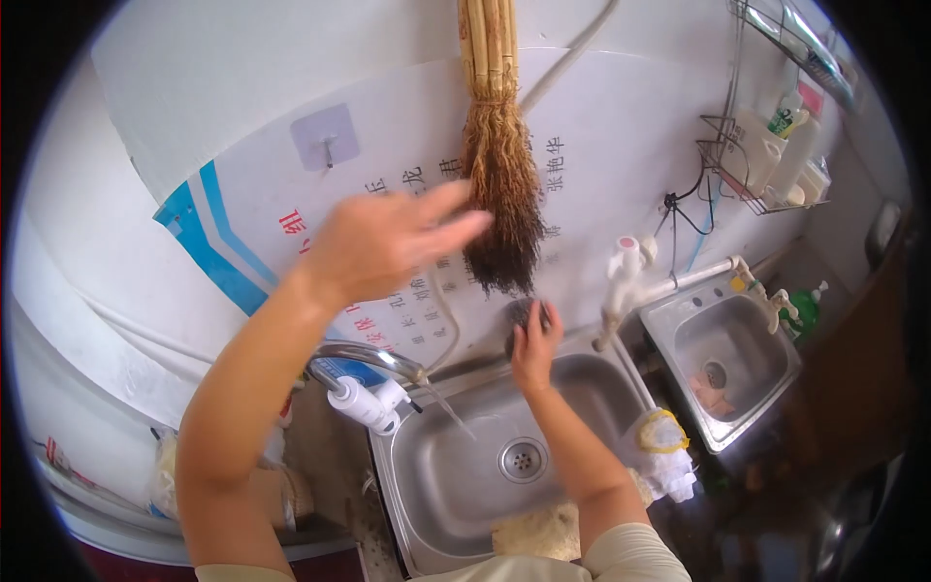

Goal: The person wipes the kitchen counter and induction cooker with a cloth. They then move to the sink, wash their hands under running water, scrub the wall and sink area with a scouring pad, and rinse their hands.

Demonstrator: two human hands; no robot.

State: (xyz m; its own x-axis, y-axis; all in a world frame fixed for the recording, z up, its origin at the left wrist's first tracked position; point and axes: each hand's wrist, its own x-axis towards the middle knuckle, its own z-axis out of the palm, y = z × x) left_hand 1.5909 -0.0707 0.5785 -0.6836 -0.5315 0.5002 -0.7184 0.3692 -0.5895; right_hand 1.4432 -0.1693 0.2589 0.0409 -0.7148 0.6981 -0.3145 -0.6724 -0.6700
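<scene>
Dark scrubber [515, 313], prob. wire or mesh, is held near the wall, just above the back edge of the sink [572, 353], by the R hand [538, 347], its fingers curved over the R side w/ small gaps btwn. Prob. light, springy, not fragile, maybe slippery if wet; best gripped round the sides, w/ fingertips kept off rough strands. The L hand [364, 244] is blurred, two fingers extended and parted beside the broom [502, 199]; contact can't be told. Water is run from the faucet [373, 357].
</scene>
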